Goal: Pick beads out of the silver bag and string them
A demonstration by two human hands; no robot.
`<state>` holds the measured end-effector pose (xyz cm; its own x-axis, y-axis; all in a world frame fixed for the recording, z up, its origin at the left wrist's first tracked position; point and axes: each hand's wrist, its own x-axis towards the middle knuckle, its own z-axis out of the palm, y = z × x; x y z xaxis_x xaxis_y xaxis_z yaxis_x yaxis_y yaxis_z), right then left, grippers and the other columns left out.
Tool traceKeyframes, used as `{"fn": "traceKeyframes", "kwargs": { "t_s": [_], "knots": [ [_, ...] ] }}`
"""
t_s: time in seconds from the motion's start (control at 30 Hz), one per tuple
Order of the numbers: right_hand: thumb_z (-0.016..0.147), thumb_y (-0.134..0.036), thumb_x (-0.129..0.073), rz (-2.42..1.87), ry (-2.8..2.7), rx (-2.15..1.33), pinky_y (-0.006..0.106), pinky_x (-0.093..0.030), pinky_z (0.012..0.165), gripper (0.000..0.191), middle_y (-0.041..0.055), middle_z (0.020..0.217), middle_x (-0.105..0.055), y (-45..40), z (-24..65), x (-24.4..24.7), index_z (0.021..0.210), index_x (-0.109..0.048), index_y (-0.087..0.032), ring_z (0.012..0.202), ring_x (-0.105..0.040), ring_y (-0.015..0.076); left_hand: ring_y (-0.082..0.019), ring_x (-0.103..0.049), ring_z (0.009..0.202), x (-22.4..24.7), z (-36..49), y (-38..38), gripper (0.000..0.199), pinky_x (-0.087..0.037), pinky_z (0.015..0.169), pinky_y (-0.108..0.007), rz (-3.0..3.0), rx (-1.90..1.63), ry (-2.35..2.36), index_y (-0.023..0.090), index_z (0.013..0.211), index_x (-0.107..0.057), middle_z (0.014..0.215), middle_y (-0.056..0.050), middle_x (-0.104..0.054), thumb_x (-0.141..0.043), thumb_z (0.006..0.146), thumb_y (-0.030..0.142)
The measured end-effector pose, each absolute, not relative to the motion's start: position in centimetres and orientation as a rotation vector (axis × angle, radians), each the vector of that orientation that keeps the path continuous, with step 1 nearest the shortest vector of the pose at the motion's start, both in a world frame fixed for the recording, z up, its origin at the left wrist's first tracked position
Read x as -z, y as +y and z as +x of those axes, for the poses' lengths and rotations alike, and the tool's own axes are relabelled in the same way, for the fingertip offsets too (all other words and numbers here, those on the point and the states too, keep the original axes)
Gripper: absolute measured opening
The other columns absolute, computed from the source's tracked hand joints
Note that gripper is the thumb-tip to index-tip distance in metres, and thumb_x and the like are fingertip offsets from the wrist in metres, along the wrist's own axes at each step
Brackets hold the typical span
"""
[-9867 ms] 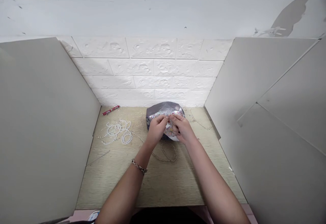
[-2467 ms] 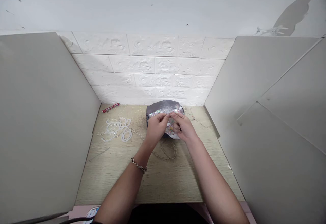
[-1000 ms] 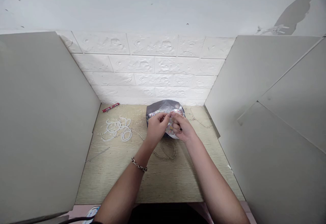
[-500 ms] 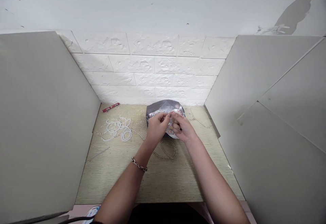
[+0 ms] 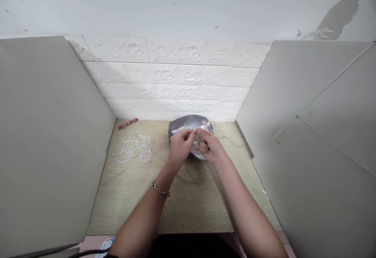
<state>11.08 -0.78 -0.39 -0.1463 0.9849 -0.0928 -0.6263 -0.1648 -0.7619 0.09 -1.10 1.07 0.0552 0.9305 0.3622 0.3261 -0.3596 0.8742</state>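
Both hands are raised together over a shallow silver glitter-lined bowl (image 5: pixel 189 125) standing at the back centre of the tabletop (image 5: pixel 188 207), close to the white brick-pattern wall (image 5: pixel 164 82).

Left hand (image 5: pixel 179 148): fingers curled, thumb and forefinger pinched narrow at the tips. The grip appears closed on something very small; the item itself is too small to identify. A metal link bracelet (image 5: pixel 160 190) sits on the left wrist.

Right hand (image 5: pixel 212 147): fingers likewise drawn in, its fingertips meeting those of the left hand above the bowl's near rim. The grip is narrow; what it holds cannot be made out. Small multicoloured pieces show in the bowl between the two hands, partly hidden by them.

A thin beaded strand (image 5: pixel 190 175) lies looped on the tabletop just in front of the bowl, beneath the wrists; whether it runs up to the fingers cannot be determined.

Other items: a heap of white pearl-like bead strings (image 5: pixel 135 149) lies to the left of the bowl, well apart from the hands. A small red tool (image 5: pixel 128 123) rests at the back left corner. A fine chain (image 5: pixel 227 137) lies to the right of the bowl. Grey partition boards (image 5: pixel 49 140) stand on both sides of the tabletop.
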Motion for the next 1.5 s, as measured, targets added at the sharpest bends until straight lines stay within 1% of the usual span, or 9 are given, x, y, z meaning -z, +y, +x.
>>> {"fn": "traceKeyframes", "kwargs": {
  "t_s": [0.23,0.43,0.7,0.8,1.0,1.23,1.43,1.5],
  "knots": [
    [0.058,-0.028,-0.065,-0.725,-0.699,-1.633,0.013,-0.01,0.026,0.02,-0.0123,0.037,-0.024,-0.78,11.13,0.43,0.071,-0.054,-0.017,0.028,-0.015,-0.0004,-0.007,-0.037,0.049,-1.04,-0.01,-1.02,0.027,-0.03,0.048,-0.019,1.76,-1.298,1.263,0.015,0.068,-0.061,0.051,0.003,-0.045,-0.043,0.07,0.035],
    [0.057,-0.028,-0.065,-0.737,-0.69,-1.619,0.013,-0.01,0.026,0.022,-0.0116,0.039,-0.03,-0.79,11.07,0.39,0.073,-0.055,-0.017,0.028,-0.017,-0.0008,-0.007,-0.037,0.05,-1.14,0.01,-1.1,0.025,-0.03,0.048,-0.019,1.773,-1.301,1.258,0.015,0.067,-0.061,0.052,0.002,-0.047,-0.044,0.07,0.033],
    [0.056,-0.029,-0.066,-0.755,-0.704,-1.609,0.014,-0.01,0.026,0.023,-0.0118,0.037,-0.03,-0.81,11.03,0.34,0.073,-0.055,-0.017,0.027,-0.019,-0.0006,-0.008,-0.038,0.05,-0.98,0.03,-1.03,0.026,-0.03,0.048,-0.019,1.788,-1.306,1.263,0.015,0.066,-0.061,0.051,0.002,-0.046,-0.044,0.07,0.035],
    [0.056,-0.028,-0.066,-0.763,-0.71,-1.594,0.014,-0.01,0.026,0.023,-0.0116,0.037,-0.031,-0.82,11.0,0.31,0.073,-0.055,-0.016,0.027,-0.02,-0.0004,-0.008,-0.04,0.051,-0.89,0.07,-0.96,0.028,-0.031,0.049,-0.02,1.798,-1.3,1.272,0.014,0.066,-0.061,0.052,0.002,-0.049,-0.044,0.071,0.036],
    [0.056,-0.028,-0.066,-0.777,-0.744,-1.561,0.014,-0.009,0.026,0.022,-0.0118,0.034,-0.03,-0.8,11.04,0.24,0.072,-0.056,-0.016,0.025,-0.02,0.0003,-0.011,-0.048,0.056,-0.77,-0.06,-0.83,0.032,-0.035,0.054,-0.021,1.817,-1.271,1.256,0.014,0.076,-0.064,0.061,-0.001,-0.058,-0.043,0.073,0.038],
    [0.056,-0.03,-0.065,-0.836,-0.821,-1.482,0.015,-0.009,0.026,0.024,-0.0097,0.036,-0.037,-0.87,10.88,0.17,0.073,-0.056,-0.015,0.025,-0.021,0.0002,-0.012,-0.05,0.059,-0.56,-0.21,-0.62,0.033,-0.037,0.056,-0.022,1.826,-1.259,1.28,0.013,0.075,-0.064,0.062,-0.002,-0.06,-0.042,0.074,0.037],
    [0.056,-0.03,-0.065,-0.869,-0.823,-1.434,0.015,-0.009,0.026,0.025,-0.009,0.037,-0.041,-1.01,10.69,0.06,0.072,-0.057,-0.013,0.025,-0.022,0.0,-0.013,-0.051,0.063,-0.59,-0.18,-0.57,0.037,-0.038,0.059,-0.023,1.771,-1.225,1.304,0.012,0.065,-0.061,0.063,-0.001,-0.059,-0.04,0.073,0.041],
    [0.056,-0.03,-0.065,-0.863,-0.809,-1.44,0.015,-0.009,0.026,0.025,-0.0078,0.041,-0.045,-1.03,10.69,0.06,0.073,-0.057,-0.013,0.025,-0.023,-0.0004,-0.014,-0.052,0.066,-0.7,-0.15,-0.61,0.038,-0.038,0.061,-0.023,1.748,-1.224,1.273,0.012,0.068,-0.061,0.066,-0.001,-0.06,-0.04,0.073,0.042]
  ]
}}
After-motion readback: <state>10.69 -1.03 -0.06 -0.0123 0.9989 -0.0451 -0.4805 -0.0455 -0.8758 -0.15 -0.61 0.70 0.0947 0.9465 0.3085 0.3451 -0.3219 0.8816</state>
